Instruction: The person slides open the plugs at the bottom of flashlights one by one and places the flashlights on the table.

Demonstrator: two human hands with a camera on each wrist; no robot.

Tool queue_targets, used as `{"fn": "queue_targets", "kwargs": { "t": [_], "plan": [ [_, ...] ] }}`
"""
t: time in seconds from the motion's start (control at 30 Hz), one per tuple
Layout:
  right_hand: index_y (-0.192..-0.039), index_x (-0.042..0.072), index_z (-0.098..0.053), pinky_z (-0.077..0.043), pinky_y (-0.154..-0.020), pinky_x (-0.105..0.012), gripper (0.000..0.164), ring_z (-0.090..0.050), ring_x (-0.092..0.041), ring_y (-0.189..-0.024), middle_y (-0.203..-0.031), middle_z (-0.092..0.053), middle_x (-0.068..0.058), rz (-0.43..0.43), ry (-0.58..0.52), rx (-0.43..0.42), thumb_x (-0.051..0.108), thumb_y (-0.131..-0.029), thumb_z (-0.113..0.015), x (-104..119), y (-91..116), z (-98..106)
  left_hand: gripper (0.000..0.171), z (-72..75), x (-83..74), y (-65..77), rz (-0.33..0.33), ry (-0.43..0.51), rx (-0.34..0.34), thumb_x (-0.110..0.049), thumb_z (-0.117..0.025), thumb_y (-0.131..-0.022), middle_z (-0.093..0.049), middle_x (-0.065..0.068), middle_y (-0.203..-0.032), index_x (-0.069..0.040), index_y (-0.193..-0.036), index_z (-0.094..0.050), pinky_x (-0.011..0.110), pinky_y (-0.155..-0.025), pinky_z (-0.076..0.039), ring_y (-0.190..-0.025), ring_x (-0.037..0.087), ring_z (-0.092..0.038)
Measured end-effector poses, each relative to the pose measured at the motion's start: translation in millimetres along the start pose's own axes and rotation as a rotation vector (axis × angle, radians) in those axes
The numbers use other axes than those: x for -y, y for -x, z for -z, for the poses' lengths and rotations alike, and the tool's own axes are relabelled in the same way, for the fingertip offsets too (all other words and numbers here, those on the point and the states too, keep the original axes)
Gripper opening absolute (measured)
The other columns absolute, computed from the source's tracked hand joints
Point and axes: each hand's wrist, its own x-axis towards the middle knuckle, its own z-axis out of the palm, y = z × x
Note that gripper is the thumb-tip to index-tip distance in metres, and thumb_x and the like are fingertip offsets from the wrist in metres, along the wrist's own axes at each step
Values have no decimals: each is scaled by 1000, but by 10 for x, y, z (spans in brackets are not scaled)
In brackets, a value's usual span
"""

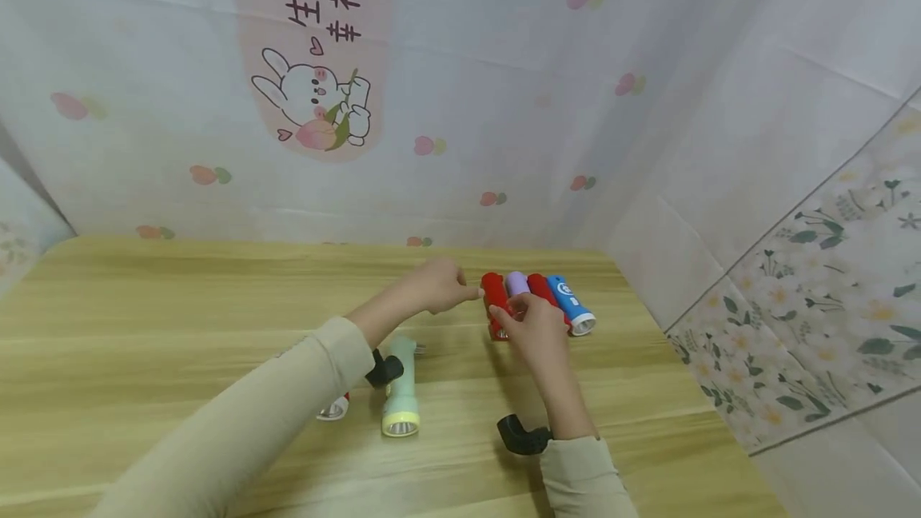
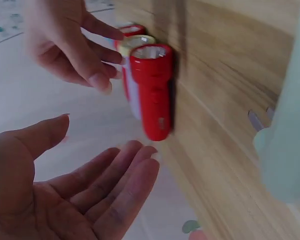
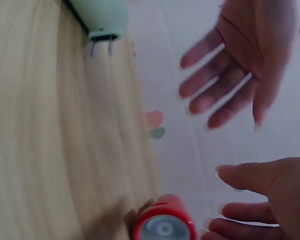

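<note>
A red flashlight (image 1: pixel 494 292) lies at the left end of a row on the wooden table, beside a lavender flashlight (image 1: pixel 516 284), a second red one (image 1: pixel 540 288) and a blue one (image 1: pixel 573 307). My left hand (image 1: pixel 437 286) hovers left of the row; in the left wrist view its fingers (image 2: pixel 122 192) are extended, the thumb apart and the palm bare. Just over the row's near side is my right hand (image 1: pixel 540 332), its thumb and fingers spread and loosely bent near the left red flashlight (image 2: pixel 152 90), without gripping it. Whether it touches any flashlight cannot be made out.
A mint-green flashlight (image 1: pixel 403 382) with bare plug prongs lies between the forearms. Part of another flashlight (image 1: pixel 333 408), red and white-rimmed, shows from under the left sleeve. A printed curtain (image 1: pixel 446 102) hangs behind the table (image 1: pixel 216 278); a tiled wall (image 1: pixel 813 302) stands at right.
</note>
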Motion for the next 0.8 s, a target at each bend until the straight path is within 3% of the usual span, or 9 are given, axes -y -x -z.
{"fn": "queue_targets", "kwargs": {
  "t": [0.07, 0.17, 0.27, 0.37, 0.47, 0.53, 0.63, 0.8],
  "plan": [
    [-107, 1, -73, -56, -61, -31, 38, -65, -22, -74, -94, -75, -12, 1, 62, -14, 34, -89, -78, -4, -1, -43, 59, -41, -19, -102, 21, 14, 13, -35, -63, -100, -32, -5, -46, -17, -49, -39, 23, -46, -45, -43, 11, -39],
    [-104, 1, -71, -52, -56, -32, 36, -61, -22, -67, -86, -71, -11, 22, 185, -30, 33, -89, -78, 8, 13, -80, 50, -96, -74, -192, 70, 97, 39, -34, -63, -100, -55, 3, -59, -12, -58, -47, 32, -63, -61, -56, 20, -61],
    [-102, 1, -69, -51, -53, -36, 35, -60, -24, -66, -82, -67, -12, 46, 289, -41, 33, -89, -78, 17, 23, -110, 33, -160, -128, -269, 143, 228, 53, -33, -63, -100, -68, 13, -85, -3, -85, -59, 37, -75, -64, -78, 29, -72],
    [-102, 1, -68, -57, -58, -43, 35, -67, -29, -73, -87, -69, -15, 68, 351, -58, 32, -89, -78, 8, 27, -148, 29, -250, -165, -375, 217, 329, 27, -30, -62, -99, -63, 11, -78, -3, -94, -59, 31, -64, -59, -67, 27, -65],
    [-103, 0, -68, -60, -65, -47, 36, -70, -33, -80, -91, -70, -17, 85, 385, -69, 32, -88, -79, -1, 37, -194, 29, -332, -193, -481, 228, 244, -55, -26, -59, -100, -46, 3, -64, -8, -78, -53, 24, -50, -43, -56, 18, -47],
    [-103, 0, -68, -61, -67, -47, 36, -70, -32, -80, -91, -71, -17, 95, 386, -64, 31, -88, -79, -1, 54, -230, 29, -381, -200, -539, 233, 160, -123, -22, -59, -99, -44, 1, -64, -10, -73, -51, 23, -48, -36, -55, 15, -43],
    [-101, 0, -68, -61, -65, -46, 36, -70, -31, -79, -90, -70, -16, 98, 375, -56, 31, -88, -79, 4, 83, -286, 24, -448, -192, -617, 249, 33, -204, -22, -59, -98, -50, 1, -71, -9, -77, -59, 22, -48, -35, -58, 13, -44],
    [-100, -3, -65, -60, -62, -46, 35, -70, -32, -73, -88, -68, -17, 81, 343, -66, 28, -89, -78, 3, 99, -352, 25, -541, -152, -715, 256, 37, -239, -28, -62, -97, -59, 3, -81, -7, -86, -67, 23, -52, -39, -66, 14, -49]
  ]
}}
